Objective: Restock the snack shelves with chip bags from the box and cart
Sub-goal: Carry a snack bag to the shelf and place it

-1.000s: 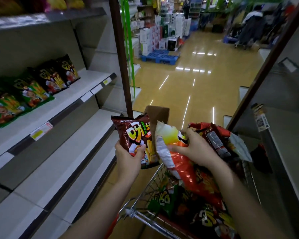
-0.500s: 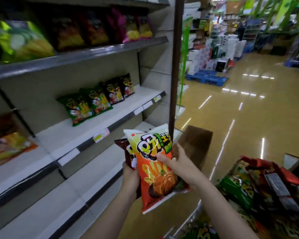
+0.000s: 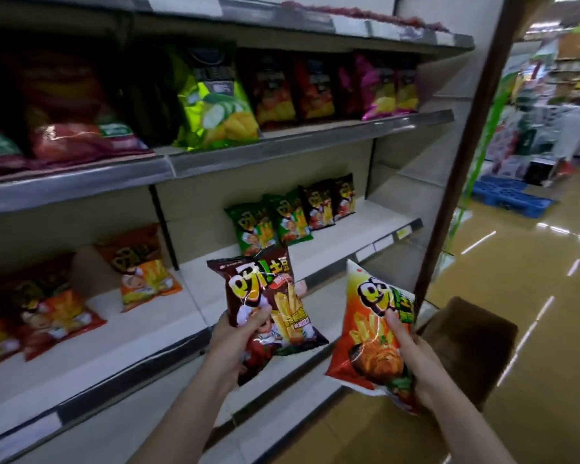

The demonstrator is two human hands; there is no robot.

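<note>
Head view. Person stands facing a run of snack shelves, both forearms raised in front of the middle shelf.

Left hand: grip clenched around the lower left part of a dark brown chip bag, thumb lying across the front of the pack. Bag is upright, tilted slightly, held in the air in front of the middle shelf's front edge; it does not rest on the shelf.

Right hand: grip grasping an orange-red chip bag from its right edge, thumb on the printed face. Bag is upright, leaning a little to the right, held beside and apart from the brown bag, lower and further from the shelves.

Middle shelf, back row: two green bags and two dark bags standing side by side, just behind the brown bag. Further left on the same level: an orange bag leaning against the back panel, and red bags lying near the left edge; print blurred.

Upper shelf: a bright green bag, dark red bags, and a magenta-yellow bag.

A brown cardboard flap shows behind the right hand. Beyond the shelf end post, a glossy yellow floor and a blue pallet.
</note>
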